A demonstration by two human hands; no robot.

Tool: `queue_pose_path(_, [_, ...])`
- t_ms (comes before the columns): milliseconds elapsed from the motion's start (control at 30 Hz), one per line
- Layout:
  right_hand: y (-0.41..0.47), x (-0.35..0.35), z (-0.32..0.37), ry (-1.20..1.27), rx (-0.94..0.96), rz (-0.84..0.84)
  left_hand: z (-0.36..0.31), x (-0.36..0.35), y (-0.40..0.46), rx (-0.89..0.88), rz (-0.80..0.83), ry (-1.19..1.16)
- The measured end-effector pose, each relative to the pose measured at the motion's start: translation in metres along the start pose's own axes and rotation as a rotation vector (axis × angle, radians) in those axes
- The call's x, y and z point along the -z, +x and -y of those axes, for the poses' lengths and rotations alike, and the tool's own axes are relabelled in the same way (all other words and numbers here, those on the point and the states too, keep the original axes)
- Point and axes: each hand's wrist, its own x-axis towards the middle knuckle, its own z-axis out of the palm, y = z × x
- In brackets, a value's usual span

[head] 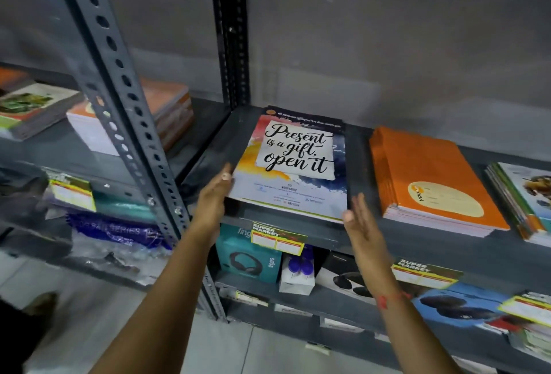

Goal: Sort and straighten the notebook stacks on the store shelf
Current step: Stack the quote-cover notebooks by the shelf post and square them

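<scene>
The left hand (pixel 215 194) lies flat against the left edge of the notebook stack (pixel 295 165), fingers straight, gripping nothing. The right hand (pixel 359 218) is open too, palm turned inward at the stack's near right corner — whether it touches is hard to tell. The stack, its top cover reading "Present is a gift, open it", sits on the grey shelf (pixel 357 147) with its front edge over the lip. To its right, apart, rests an orange notebook stack (pixel 429 176) — beyond that, a mixed stack (pixel 524 197) at the frame edge
</scene>
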Motion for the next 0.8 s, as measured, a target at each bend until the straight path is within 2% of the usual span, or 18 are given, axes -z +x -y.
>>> queue_pose_path(100, [0.01,0.008,-0.005,-0.001,-0.007,0.153,-0.001,-0.004,-0.002,-0.02,0.056,0.05])
queue_pose_path(267, [0.029,0.01,-0.014,0.022,-0.016,0.194,0.0,0.01,-0.001,-0.014,0.161,0.135])
queue_pose_path(400, [0.034,0.007,-0.019,0.012,-0.015,0.184,-0.001,0.018,0.0,0.008,0.289,0.221])
queue_pose_path(600, [0.04,0.004,-0.019,0.061,-0.006,0.097,0.001,0.02,0.002,-0.019,0.404,0.21])
queue_pose_path(800, [0.04,0.002,-0.02,0.072,0.014,0.098,0.004,0.027,0.011,-0.036,0.468,0.189])
